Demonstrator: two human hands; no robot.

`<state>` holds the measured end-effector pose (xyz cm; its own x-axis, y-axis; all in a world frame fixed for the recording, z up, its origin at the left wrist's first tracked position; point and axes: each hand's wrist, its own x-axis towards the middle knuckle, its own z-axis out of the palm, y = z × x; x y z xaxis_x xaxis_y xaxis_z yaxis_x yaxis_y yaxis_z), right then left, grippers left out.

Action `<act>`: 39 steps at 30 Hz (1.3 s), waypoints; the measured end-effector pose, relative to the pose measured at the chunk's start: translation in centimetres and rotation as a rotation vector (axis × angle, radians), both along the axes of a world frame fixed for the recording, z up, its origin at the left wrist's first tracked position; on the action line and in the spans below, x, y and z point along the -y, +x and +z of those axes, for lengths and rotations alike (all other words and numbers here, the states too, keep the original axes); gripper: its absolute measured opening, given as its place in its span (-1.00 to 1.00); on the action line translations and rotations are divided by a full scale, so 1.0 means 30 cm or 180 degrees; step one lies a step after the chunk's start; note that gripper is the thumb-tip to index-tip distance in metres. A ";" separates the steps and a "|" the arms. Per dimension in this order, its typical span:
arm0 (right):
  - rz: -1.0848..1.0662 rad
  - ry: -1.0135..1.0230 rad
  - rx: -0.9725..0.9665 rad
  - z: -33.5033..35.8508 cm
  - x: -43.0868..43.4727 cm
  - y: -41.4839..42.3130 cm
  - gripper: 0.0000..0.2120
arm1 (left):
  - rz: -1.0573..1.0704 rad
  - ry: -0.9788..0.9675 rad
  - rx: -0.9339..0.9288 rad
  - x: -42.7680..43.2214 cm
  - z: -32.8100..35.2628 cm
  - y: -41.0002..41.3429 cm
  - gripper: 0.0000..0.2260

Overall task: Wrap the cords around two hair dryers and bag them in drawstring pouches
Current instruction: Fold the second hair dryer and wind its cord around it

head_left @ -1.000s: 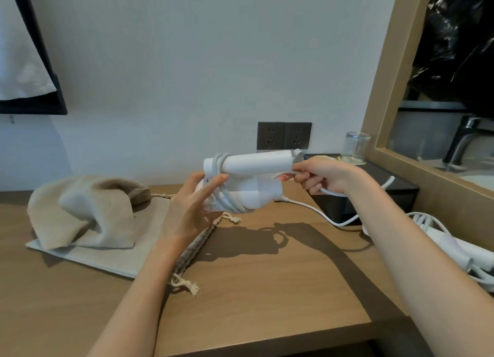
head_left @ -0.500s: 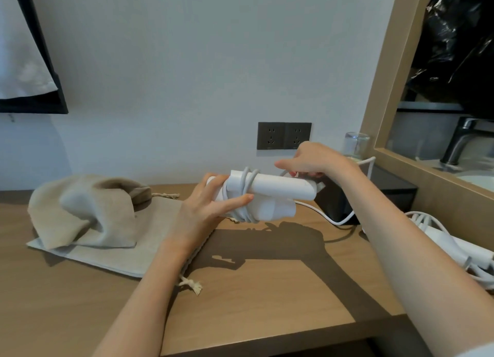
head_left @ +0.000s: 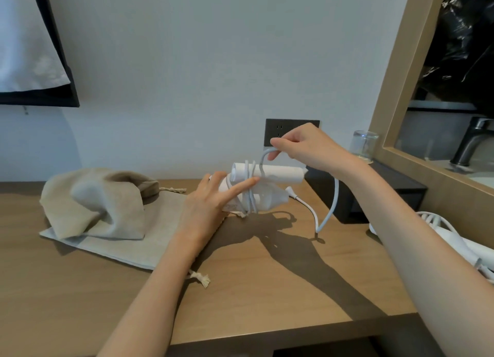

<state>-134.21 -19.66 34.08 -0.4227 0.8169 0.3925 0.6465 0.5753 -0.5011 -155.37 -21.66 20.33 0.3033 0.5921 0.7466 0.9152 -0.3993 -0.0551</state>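
Note:
A folded white hair dryer [head_left: 270, 181] is held just above the wooden desk [head_left: 267, 289], with several turns of its white cord [head_left: 332, 196] wound around it. My left hand [head_left: 211, 209] grips the dryer from the left, the index finger pressed across the windings. My right hand [head_left: 302, 146] pinches the cord above the dryer; the free length loops down to the desk on the right. A second white hair dryer [head_left: 459, 244] with a bundled cord lies at the right edge. Two beige drawstring pouches [head_left: 107, 209] lie on the left, one flat, one crumpled on top.
A dark wall socket [head_left: 278, 134] is behind my right hand. A black box [head_left: 374, 196] stands at the back right with an upturned glass [head_left: 364, 146] on it. A wood-framed opening [head_left: 395, 89] on the right shows a tap [head_left: 471, 140].
My right hand has lifted the cord up and leftward over the dryer, adding a turn. The dryer has dropped closer to the desk, and my left hand has shifted with it.

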 end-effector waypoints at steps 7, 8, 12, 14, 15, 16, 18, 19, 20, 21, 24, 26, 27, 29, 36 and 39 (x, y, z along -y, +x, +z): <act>0.0255 -0.0012 0.0036 -0.029 0.018 -0.017 -0.69 | 0.0307 -0.0194 0.0085 0.025 0.026 0.007 -0.05; 0.0260 -0.0019 -0.0013 -0.031 0.018 -0.015 -0.68 | 0.0335 -0.0214 0.0107 0.023 0.026 0.010 -0.03; 0.0214 -0.0037 -0.0160 -0.035 0.014 -0.023 -0.68 | 0.0354 -0.0331 0.0142 0.021 0.020 0.012 0.03; 0.0207 -0.0075 -0.0195 -0.039 0.014 -0.038 -0.67 | 0.0311 -0.0362 0.0170 0.019 0.021 0.014 0.02; 0.0196 -0.0080 -0.0222 -0.042 0.010 -0.044 -0.66 | 0.0305 -0.0367 0.0204 0.021 0.022 0.017 0.02; 0.0166 -0.0073 -0.0272 -0.045 0.005 -0.049 -0.65 | 0.0312 -0.0373 0.0234 0.022 0.022 0.021 0.01; 0.0123 -0.0064 -0.0384 -0.045 0.002 -0.053 -0.66 | 0.0317 -0.0418 0.0295 0.025 0.018 0.029 0.01; 0.0140 -0.0047 -0.0418 -0.044 0.005 -0.053 -0.67 | 0.0319 -0.0436 0.0328 0.025 0.013 0.032 0.01; 0.0176 -0.0008 -0.0443 -0.042 0.007 -0.052 -0.67 | 0.0336 -0.0445 0.0359 0.022 0.009 0.033 0.01; 0.0229 0.0033 -0.0456 -0.044 0.011 -0.050 -0.66 | 0.0390 -0.0450 0.0386 0.021 0.009 0.035 0.02; 0.0344 0.0113 -0.0362 -0.066 0.021 -0.050 -0.62 | 0.0619 -0.0422 0.0425 0.016 0.013 0.035 0.00; 0.0357 0.0154 -0.0024 -0.087 0.018 -0.054 -0.61 | 0.0701 -0.0417 0.0403 0.019 0.015 0.033 -0.02; 0.0354 0.0204 0.0169 -0.098 0.017 -0.055 -0.60 | 0.0752 -0.0414 0.0382 0.022 0.015 0.031 -0.02; 0.0328 0.0355 0.0543 -0.120 0.024 -0.052 -0.65 | 0.0850 -0.0380 0.0419 0.024 0.011 0.027 -0.02; 0.0047 0.0799 0.1249 -0.188 0.068 -0.054 -0.60 | 0.0768 -0.0399 0.1000 0.027 0.021 0.045 -0.07; 0.0037 0.1088 0.1441 -0.224 0.082 -0.049 -0.51 | 0.0627 -0.0439 0.1329 0.028 0.028 0.039 -0.07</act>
